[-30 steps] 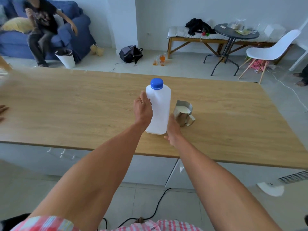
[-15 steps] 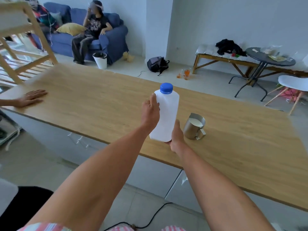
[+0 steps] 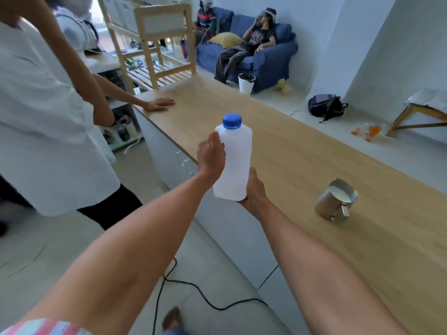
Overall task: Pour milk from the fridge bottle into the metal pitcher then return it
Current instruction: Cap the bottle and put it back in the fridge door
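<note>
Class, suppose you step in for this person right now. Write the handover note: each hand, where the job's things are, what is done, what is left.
Left hand: grips the upper side of the white plastic milk bottle with the blue screw cap.
Right hand: holds the same bottle at its base, from below.
Bottle: upright, capped, carried in the air off the wooden counter.
Shiny metal pitcher: stands on the counter to the right, with milk inside.
Done: the pour, judging by the milk in the pitcher and the cap back on.
Left: return the bottle to the fridge, which is not in view. A person in a white shirt stands close on the left.
</note>
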Demonstrator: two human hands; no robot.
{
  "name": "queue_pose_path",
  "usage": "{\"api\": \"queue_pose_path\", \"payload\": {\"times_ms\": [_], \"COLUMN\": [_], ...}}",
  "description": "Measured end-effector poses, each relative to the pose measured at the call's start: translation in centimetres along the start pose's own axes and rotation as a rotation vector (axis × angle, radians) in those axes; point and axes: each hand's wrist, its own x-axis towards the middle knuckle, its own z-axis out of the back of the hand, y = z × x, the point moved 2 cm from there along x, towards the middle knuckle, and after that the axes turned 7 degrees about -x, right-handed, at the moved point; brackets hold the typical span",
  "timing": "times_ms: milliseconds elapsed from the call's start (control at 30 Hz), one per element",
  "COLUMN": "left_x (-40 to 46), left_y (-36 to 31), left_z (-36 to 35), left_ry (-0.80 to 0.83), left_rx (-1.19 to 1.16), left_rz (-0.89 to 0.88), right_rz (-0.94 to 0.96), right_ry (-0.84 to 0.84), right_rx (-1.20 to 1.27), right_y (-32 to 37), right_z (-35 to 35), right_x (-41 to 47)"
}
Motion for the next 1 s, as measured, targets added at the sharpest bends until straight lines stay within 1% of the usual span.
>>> {"api": "queue_pose_path", "payload": {"times_ms": [100, 300, 400, 500, 700, 867, 1000], "left_x": [-0.2, -1.1, -2.0, -3.5, -8.1, -13.7, -18.2], "left_y": [-0.9, -3.0, -3.7, -4.3, -6.4, -8.0, -8.2], "left_z": [5.3, 16.9, 23.4, 30.5, 44.4, 53.9, 60.6], "left_ry": [-0.125, -0.334, -0.444, -0.546, -0.78, -0.971, -1.101], "left_rx": [0.033, 0.027, 0.032, 0.024, 0.022, 0.085, 0.118], "left_rz": [-0.05, -0.116, -0.12, -0.115, -0.192, -0.233, -0.207], "right_rz": [0.032, 0.025, 0.03, 0.041, 0.054, 0.053, 0.042], "right_ry": [0.107, 0.29, 0.368, 0.488, 0.72, 0.848, 0.934], "right_rx": [-0.113, -0.145, -0.222, -0.291, -0.331, -0.41, -0.522], "right_y": [-0.3, -1.7, -2.6, -3.6, -7.1, -10.9, -14.3], "right_z": [-4.9, -15.9, -21.6, -27.7, -39.6, -48.1, -53.3], "right_x": [-1.2, -4.0, -6.5, -10.1, -18.4, -24.9, -30.0]}}
